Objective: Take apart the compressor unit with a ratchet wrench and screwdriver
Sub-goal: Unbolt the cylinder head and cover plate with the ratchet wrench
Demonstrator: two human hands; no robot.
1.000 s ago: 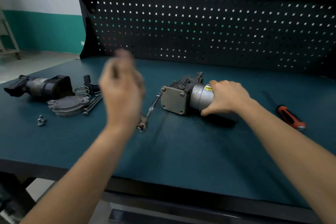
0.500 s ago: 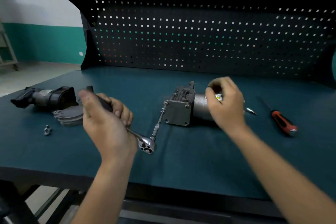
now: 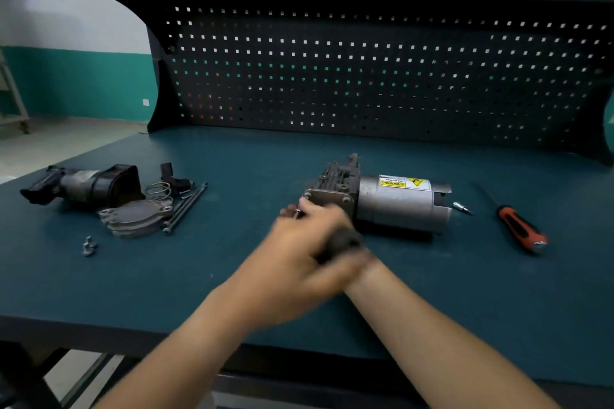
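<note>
Both hands meet at the compressor's end plate

The left hand point(image 3: 285, 259) lies over the right hand point(image 3: 354, 254) in a blur with the dark ratchet wrench point(image 3: 340, 242) handle between them; which hand grips it, I cannot tell. Forearms come in from 7 and 5 o'clock. Just beyond, mid-desk point(image 3: 99, 292), the compressor unit point(image 3: 395, 202) lies on its side, long axis 9 to 3 o'clock, square plate toward 9. The screwdriver point(image 3: 520, 229) lies at 3 o'clock, and removed parts point(image 3: 136, 217) at 9.
</note>
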